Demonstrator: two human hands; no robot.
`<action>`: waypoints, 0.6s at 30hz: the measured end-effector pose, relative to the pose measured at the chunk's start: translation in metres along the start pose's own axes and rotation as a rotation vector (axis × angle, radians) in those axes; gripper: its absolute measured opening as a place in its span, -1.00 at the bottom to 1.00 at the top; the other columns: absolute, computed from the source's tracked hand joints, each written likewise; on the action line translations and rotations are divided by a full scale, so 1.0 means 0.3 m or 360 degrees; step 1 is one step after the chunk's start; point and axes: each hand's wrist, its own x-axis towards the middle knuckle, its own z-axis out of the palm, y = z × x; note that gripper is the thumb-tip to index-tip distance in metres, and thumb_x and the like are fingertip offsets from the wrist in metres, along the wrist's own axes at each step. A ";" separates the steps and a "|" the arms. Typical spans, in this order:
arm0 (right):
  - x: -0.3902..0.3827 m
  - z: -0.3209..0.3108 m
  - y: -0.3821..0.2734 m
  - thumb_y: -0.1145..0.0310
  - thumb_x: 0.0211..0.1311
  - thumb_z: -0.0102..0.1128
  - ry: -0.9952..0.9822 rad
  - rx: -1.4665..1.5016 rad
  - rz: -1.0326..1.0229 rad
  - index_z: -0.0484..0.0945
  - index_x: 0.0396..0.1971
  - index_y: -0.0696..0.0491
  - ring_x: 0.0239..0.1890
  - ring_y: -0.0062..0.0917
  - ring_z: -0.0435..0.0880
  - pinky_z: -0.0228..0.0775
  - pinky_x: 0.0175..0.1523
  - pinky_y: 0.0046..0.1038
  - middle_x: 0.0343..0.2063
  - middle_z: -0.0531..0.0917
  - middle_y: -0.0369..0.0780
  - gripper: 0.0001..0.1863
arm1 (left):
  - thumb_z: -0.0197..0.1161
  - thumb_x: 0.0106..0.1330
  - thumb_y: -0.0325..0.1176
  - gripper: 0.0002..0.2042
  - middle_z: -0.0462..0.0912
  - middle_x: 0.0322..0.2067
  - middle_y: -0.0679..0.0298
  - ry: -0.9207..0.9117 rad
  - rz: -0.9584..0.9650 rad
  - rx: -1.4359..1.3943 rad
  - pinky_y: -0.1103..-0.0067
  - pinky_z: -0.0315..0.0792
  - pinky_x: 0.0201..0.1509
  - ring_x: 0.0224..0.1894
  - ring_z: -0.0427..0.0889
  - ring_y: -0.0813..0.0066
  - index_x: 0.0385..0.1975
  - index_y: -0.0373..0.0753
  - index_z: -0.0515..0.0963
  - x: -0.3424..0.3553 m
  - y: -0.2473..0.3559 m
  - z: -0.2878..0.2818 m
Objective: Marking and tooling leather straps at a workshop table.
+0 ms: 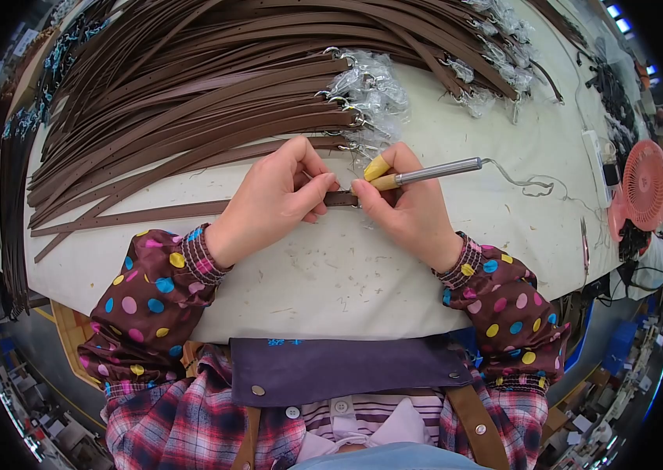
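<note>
Pinched in my left hand (281, 190) is the end of a brown strap (190, 210), which stretches away to the left across the table. My right hand (410, 205) grips a corded pen-shaped tool (439, 170), much like a soldering iron, with a pale yellow grip and a metal barrel. Yellow wrapping covers a finger of that hand. The tool's tip is at the strap's end, close to my left fingertips; the fingers partly hide it, so I cannot tell whether they touch. A thin wire (536, 188) leads from the tool to the right.
Beyond my hands lie many brown straps (214, 117), their metal clasps wrapped in clear plastic (374, 90). At the right are a pink round fan (646, 186), a white power strip (596, 160) and thin tweezers (584, 243). Small scraps dot the pale tabletop (292, 301).
</note>
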 end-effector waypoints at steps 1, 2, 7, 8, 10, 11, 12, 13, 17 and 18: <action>0.000 0.000 0.001 0.45 0.13 0.29 0.0001 0.0000 0.0000 0.34 -0.42 0.12 -0.65 -0.77 0.37 0.18 -0.56 -0.66 -0.64 0.48 -0.33 -0.76 | 0.14 0.35 -0.41 -0.84 0.58 -0.46 0.28 -0.0002 -0.0003 -0.0010 0.68 0.52 -0.44 -0.46 0.58 0.67 -0.35 -0.34 0.33 0.000 0.000 0.000; -0.001 0.001 0.002 0.45 0.13 0.29 0.0003 0.0017 0.0002 0.34 -0.42 0.13 -0.65 -0.76 0.37 0.18 -0.56 -0.66 -0.64 0.48 -0.33 -0.76 | 0.14 0.35 -0.41 -0.84 0.58 -0.46 0.28 -0.0002 -0.0002 -0.0010 0.68 0.52 -0.44 -0.46 0.58 0.67 -0.35 -0.34 0.33 0.000 0.000 0.000; 0.000 0.000 -0.006 0.45 0.13 0.29 -0.0005 -0.0020 0.0021 0.35 -0.42 0.13 -0.65 -0.76 0.37 0.19 -0.56 -0.66 -0.64 0.48 -0.33 -0.76 | 0.13 0.35 -0.42 -0.85 0.58 -0.45 0.28 -0.0009 -0.0012 -0.0004 0.69 0.51 -0.44 -0.46 0.58 0.67 -0.35 -0.34 0.33 0.000 0.000 -0.001; 0.000 0.003 0.000 0.44 0.13 0.29 0.0002 0.0005 0.0014 0.35 -0.42 0.13 -0.65 -0.76 0.37 0.18 -0.56 -0.66 -0.64 0.48 -0.33 -0.76 | 0.13 0.35 -0.42 -0.85 0.58 -0.45 0.28 -0.0009 -0.0012 -0.0004 0.69 0.51 -0.44 -0.46 0.58 0.67 -0.35 -0.34 0.33 0.000 0.001 -0.001; 0.000 0.004 0.000 0.44 0.13 0.29 0.0008 0.0029 0.0008 0.35 -0.42 0.12 -0.65 -0.76 0.37 0.18 -0.57 -0.66 -0.64 0.48 -0.33 -0.76 | 0.13 0.35 -0.42 -0.85 0.58 -0.45 0.28 -0.0008 0.0004 0.0003 0.68 0.51 -0.44 -0.46 0.58 0.67 -0.35 -0.34 0.33 -0.001 0.002 -0.001; -0.001 0.002 -0.005 0.45 0.13 0.29 0.0003 -0.0001 0.0011 0.35 -0.42 0.12 -0.65 -0.76 0.36 0.17 -0.57 -0.66 -0.64 0.48 -0.33 -0.76 | 0.13 0.35 -0.42 -0.85 0.58 -0.45 0.28 -0.0008 0.0004 0.0003 0.68 0.51 -0.44 -0.46 0.58 0.67 -0.35 -0.34 0.33 -0.001 0.001 -0.001; 0.000 0.000 -0.007 0.45 0.13 0.29 -0.0002 -0.0030 0.0015 0.35 -0.42 0.12 -0.65 -0.77 0.36 0.17 -0.57 -0.66 -0.65 0.48 -0.34 -0.76 | 0.13 0.35 -0.42 -0.85 0.58 -0.44 0.28 -0.0010 0.0003 0.0008 0.68 0.51 -0.44 -0.46 0.58 0.67 -0.35 -0.34 0.33 0.000 0.000 -0.002; 0.000 0.002 -0.005 0.45 0.13 0.29 -0.0002 -0.0030 0.0016 0.35 -0.42 0.12 -0.65 -0.77 0.36 0.17 -0.57 -0.66 -0.65 0.48 -0.34 -0.76 | 0.13 0.36 -0.42 -0.85 0.58 -0.43 0.28 -0.0012 0.0001 0.0012 0.68 0.51 -0.44 -0.46 0.58 0.67 -0.35 -0.34 0.33 0.001 0.000 -0.002; 0.000 0.002 -0.003 0.46 0.14 0.28 0.0004 0.0027 0.0014 0.34 -0.42 0.12 -0.65 -0.78 0.35 0.15 -0.56 -0.66 -0.65 0.47 -0.35 -0.77 | 0.13 0.36 -0.42 -0.85 0.59 -0.43 0.27 -0.0005 0.0010 0.0025 0.68 0.52 -0.44 -0.45 0.58 0.67 -0.35 -0.34 0.33 0.000 0.003 -0.002; 0.000 0.001 -0.006 0.46 0.14 0.28 0.0009 0.0011 0.0001 0.34 -0.42 0.12 -0.64 -0.78 0.35 0.15 -0.56 -0.66 -0.64 0.47 -0.35 -0.77 | 0.12 0.36 -0.42 -0.85 0.59 -0.43 0.27 -0.0006 0.0008 0.0007 0.68 0.52 -0.44 -0.45 0.58 0.67 -0.34 -0.34 0.33 0.000 0.002 -0.003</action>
